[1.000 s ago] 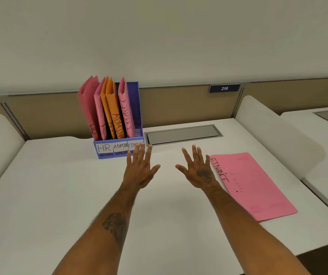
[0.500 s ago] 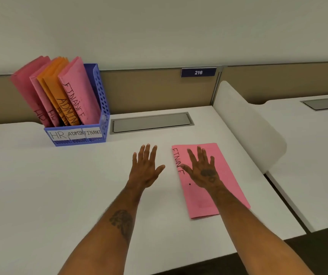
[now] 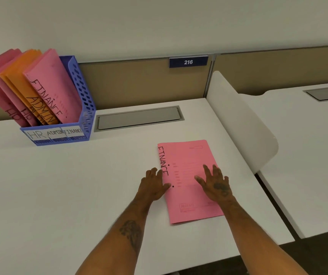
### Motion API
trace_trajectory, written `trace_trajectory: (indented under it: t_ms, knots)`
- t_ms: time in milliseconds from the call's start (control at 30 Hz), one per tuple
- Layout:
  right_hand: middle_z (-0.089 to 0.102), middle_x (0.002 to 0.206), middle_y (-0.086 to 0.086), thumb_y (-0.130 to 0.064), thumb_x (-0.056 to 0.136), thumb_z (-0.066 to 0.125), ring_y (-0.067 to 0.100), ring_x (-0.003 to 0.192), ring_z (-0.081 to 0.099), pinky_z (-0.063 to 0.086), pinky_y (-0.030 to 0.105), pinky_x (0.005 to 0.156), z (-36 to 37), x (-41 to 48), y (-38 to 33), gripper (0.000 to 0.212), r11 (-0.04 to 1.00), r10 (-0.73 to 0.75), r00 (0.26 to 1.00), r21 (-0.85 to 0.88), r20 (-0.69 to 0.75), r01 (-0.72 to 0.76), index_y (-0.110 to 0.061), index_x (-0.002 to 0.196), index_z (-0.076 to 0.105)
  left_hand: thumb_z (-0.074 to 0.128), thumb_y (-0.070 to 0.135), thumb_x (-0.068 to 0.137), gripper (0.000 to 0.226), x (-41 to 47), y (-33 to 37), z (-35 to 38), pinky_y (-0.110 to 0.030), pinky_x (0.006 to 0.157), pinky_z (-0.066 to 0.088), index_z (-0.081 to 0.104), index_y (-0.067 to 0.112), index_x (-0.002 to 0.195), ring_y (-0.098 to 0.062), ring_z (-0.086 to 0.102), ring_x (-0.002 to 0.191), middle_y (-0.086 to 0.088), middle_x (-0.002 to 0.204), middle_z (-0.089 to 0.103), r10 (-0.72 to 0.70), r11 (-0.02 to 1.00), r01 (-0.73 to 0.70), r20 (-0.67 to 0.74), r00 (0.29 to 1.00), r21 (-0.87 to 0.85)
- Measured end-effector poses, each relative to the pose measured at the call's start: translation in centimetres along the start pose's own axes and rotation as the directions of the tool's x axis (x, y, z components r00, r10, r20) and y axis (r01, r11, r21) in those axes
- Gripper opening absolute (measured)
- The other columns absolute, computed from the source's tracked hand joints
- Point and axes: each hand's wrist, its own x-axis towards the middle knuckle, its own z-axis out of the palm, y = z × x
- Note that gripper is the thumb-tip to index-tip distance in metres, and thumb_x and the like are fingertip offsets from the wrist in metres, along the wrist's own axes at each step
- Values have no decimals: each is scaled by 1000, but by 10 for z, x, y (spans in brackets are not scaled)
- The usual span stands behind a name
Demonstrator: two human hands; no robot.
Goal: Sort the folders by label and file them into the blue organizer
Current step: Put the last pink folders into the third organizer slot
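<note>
A pink folder marked FINANCE lies flat on the white desk. My right hand rests on its right half with fingers spread. My left hand touches the folder's left edge, fingers slightly bent. The blue organizer stands at the back left, its slots labelled HR, ADMIN and FINANCE. It holds pink HR folders, orange ADMIN folders and one pink FINANCE folder, all leaning left.
A grey cable hatch is set into the desk behind the folder. A white curved divider borders the desk on the right, with another desk beyond. A tan partition carries a sign reading 216.
The view swung right and down. Both hands moved right from the open desk onto the flat FINANCE folder; the left hand now reaches its left edge.
</note>
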Motion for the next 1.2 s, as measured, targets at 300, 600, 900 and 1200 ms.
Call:
trace_trajectory:
  t_ms: [300,600,900,1200]
  knots:
    - [22,157,17,-73,90,18,35,143,24,25,54,114,7,8,12,81,978,153,988,138,27,-155,-23,154,12,49,53,94,59,6,16,12,-49,101,44,50,9,132,-31,42,128,-13,133,45,-166,966,175,59,984,-193]
    - [41,144,15,-76,86,26,35,132,39,40,53,104,-2,8,-6,86,908,236,972,358,-15,-215,-20,151,22,69,49,83,57,3,27,17,-41,91,54,54,10,122,-26,63,109,-6,123,63,-199,884,161,-40,979,-438]
    - [47,141,16,-76,86,28,37,127,47,44,54,101,-6,9,-22,86,828,221,975,526,12,-194,-19,150,28,79,24,80,72,-15,23,4,-36,76,61,31,21,135,-22,68,93,-5,122,63,-301,601,103,-106,948,-792]
    - [41,148,16,-71,90,30,35,133,42,37,49,109,-16,-1,-84,81,793,61,994,601,87,-102,-18,150,28,72,11,82,64,-41,-8,-28,-46,87,58,44,18,139,-26,66,105,-5,126,63,-367,495,-11,-220,904,-869]
